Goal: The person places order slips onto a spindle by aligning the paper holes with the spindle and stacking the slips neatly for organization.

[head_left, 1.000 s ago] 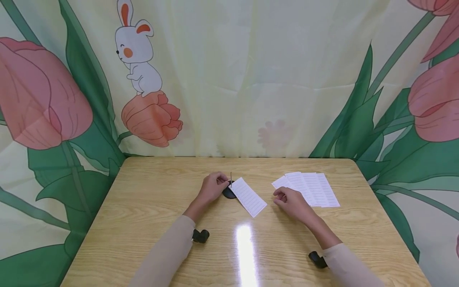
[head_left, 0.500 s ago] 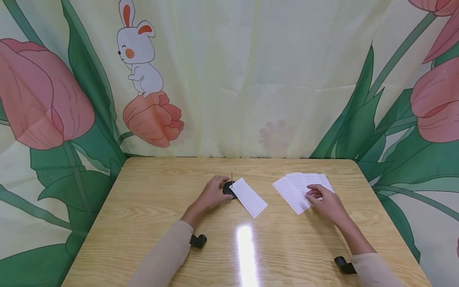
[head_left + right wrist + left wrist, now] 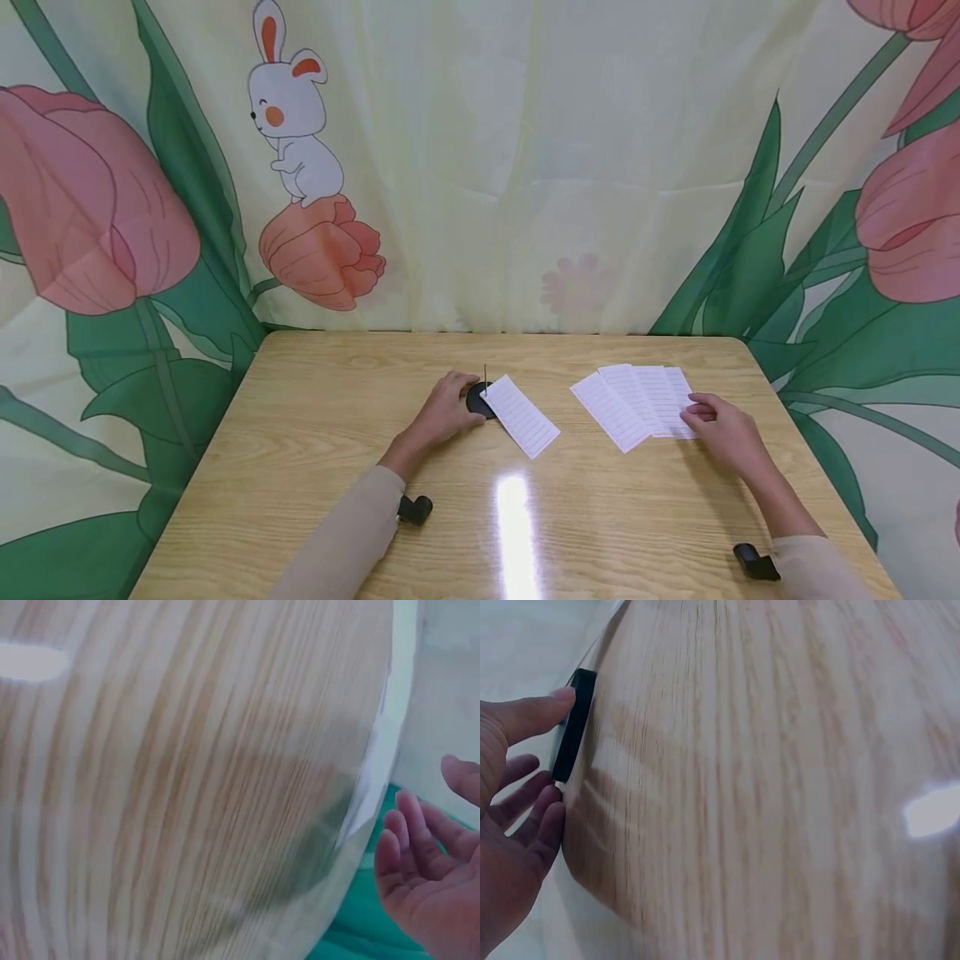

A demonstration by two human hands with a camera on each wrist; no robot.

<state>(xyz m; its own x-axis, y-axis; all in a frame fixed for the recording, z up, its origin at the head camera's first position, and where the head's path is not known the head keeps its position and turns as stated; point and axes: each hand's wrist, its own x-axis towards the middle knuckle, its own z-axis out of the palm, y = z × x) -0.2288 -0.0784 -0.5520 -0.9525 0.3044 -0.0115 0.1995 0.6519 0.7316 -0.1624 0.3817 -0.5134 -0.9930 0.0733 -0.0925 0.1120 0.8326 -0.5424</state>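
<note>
A receipt spike (image 3: 477, 402) with a round black base and a thin upright rod stands near the back middle of the table. My left hand (image 3: 444, 410) holds its base at the left edge; the left wrist view shows the thumb on one side of the black base (image 3: 576, 724) and fingers on the other. One white lined paper slip (image 3: 522, 418) slants from the rod toward the front right; whether the rod pierces its corner I cannot tell. To the right, several overlapping slips (image 3: 611, 412) lie fanned out. My right hand (image 3: 723, 429), fingers loosely bent, hovers at their right edge, gripping nothing.
The wooden table (image 3: 337, 375) reaches back to a curtain (image 3: 465, 167) printed with tulips and a rabbit. A bright light reflection (image 3: 515, 525) shows on the tabletop. Black wrist cameras sit by both sleeves.
My right hand has moved right across the fanned slips to their far edge. My left hand has shifted from beside the rod down onto the base's side. The slip at the rod stays put.
</note>
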